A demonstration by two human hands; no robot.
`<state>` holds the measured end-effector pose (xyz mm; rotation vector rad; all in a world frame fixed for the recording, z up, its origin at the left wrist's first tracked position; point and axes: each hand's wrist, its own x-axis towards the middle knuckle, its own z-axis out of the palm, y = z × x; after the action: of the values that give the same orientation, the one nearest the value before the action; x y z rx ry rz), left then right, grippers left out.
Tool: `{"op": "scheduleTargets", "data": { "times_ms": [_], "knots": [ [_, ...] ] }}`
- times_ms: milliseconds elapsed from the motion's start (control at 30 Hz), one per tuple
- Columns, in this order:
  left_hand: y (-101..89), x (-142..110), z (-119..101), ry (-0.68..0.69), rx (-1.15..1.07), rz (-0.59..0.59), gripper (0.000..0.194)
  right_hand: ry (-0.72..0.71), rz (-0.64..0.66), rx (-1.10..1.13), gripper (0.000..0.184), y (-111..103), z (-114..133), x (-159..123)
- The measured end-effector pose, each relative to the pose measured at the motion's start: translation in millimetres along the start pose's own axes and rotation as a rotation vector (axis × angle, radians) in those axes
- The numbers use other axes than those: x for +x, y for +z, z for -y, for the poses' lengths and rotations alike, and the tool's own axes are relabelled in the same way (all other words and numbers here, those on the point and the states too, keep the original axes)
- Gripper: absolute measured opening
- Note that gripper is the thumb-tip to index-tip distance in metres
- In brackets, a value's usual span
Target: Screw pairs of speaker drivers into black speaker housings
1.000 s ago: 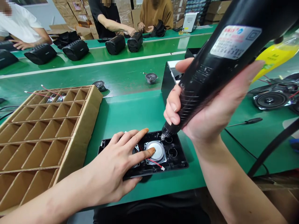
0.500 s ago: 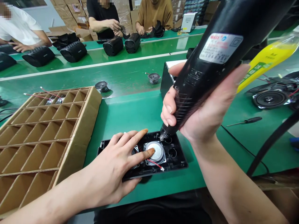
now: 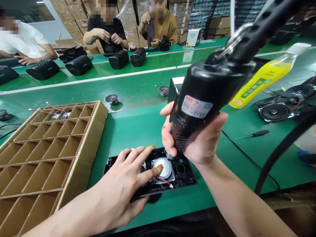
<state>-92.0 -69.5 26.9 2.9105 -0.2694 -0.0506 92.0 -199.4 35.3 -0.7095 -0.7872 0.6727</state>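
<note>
My right hand [image 3: 197, 138] is wrapped round a black electric screwdriver [image 3: 195, 108]. Its nose points down at the upper corner of a round speaker driver [image 3: 169, 171], and the tip is hidden behind my fingers. That driver, silver-backed with a red wire and white plug, lies inside a black plastic speaker housing [image 3: 189, 179] on the green mat. My left hand [image 3: 130, 176] grips the housing from its left, thumb at the near edge and fingers across the top. One stained fingertip presses on the driver's back. A second driver [image 3: 143, 169] is mostly covered by that hand.
At left stands a divided cardboard box [image 3: 85, 148] with two drivers. Loose drivers [image 3: 112, 98] lie behind the mat. To the right are a yellow drink bottle [image 3: 261, 80], a hand screwdriver [image 3: 259, 134], more speakers [image 3: 274, 112] and a thick cable [image 3: 274, 154]. Co-workers sit across the bench.
The electric screwdriver has come down onto the driver's corner and tilted, so its back end and hanging hook now show. My left hand stays on the housing. The view has tipped up slightly.
</note>
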Motion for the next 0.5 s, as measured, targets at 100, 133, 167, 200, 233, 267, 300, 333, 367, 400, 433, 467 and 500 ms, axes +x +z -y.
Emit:
{"op": "scheduleTargets", "data": {
  "times_ms": [100, 133, 167, 200, 233, 267, 300, 333, 367, 400, 433, 467, 500],
  "knots": [
    [1.0, -0.7, 0.5, 0.018, -0.008, -0.013, 0.075, 0.009, 0.005, -0.001, 0.065, -0.1, -0.5, -1.1],
    [1.3, -0.8, 0.0, 0.015, -0.007, -0.017, 0.075, 0.007, 0.01, 0.009, 0.064, -0.2, -0.6, -1.3],
    [1.7, -0.8, -0.7, 0.011, -0.007, -0.021, 0.075, 0.007, 0.018, 0.02, 0.063, -0.6, -0.9, -1.4],
    [2.0, -0.7, -1.7, -0.001, -0.005, -0.027, 0.076, 0.007, 0.026, 0.032, 0.063, -1.1, -1.3, -1.4],
    [2.4, -0.5, -2.8, -0.017, -0.003, -0.032, 0.076, 0.007, 0.03, 0.04, 0.062, -1.7, -1.8, -1.3],
    [2.8, -0.3, -3.9, -0.029, -0.001, -0.037, 0.076, 0.009, 0.034, 0.048, 0.061, -2.2, -2.2, -0.9],
    [3.1, -0.1, -4.8, -0.039, -0.003, -0.039, 0.077, 0.014, 0.033, 0.054, 0.061, -2.7, -2.2, -0.4],
    [3.1, 0.0, -5.3, -0.047, -0.009, -0.037, 0.078, 0.013, 0.022, 0.058, 0.062, -3.0, -1.4, 0.3],
    [2.9, -0.1, -5.4, -0.048, -0.018, -0.028, 0.078, 0.005, 0.002, 0.06, 0.062, -3.2, 0.3, 1.1],
    [2.1, -0.7, -4.9, -0.051, -0.027, -0.016, 0.078, -0.005, -0.02, 0.063, 0.062, -3.1, 3.3, 1.9],
    [0.9, -1.7, -4.0, -0.052, -0.037, -0.005, 0.077, -0.02, -0.043, 0.066, 0.061, -3.1, 7.8, 2.7],
    [-1.0, -3.2, -2.6, -0.049, -0.048, 0.006, 0.075, -0.042, -0.074, 0.064, 0.059, -3.0, 13.5, 3.5],
    [-3.3, -5.0, -1.0, -0.04, -0.064, 0.017, 0.072, -0.071, -0.107, 0.052, 0.058, -3.1, 20.2, 4.1]
  ]
}}
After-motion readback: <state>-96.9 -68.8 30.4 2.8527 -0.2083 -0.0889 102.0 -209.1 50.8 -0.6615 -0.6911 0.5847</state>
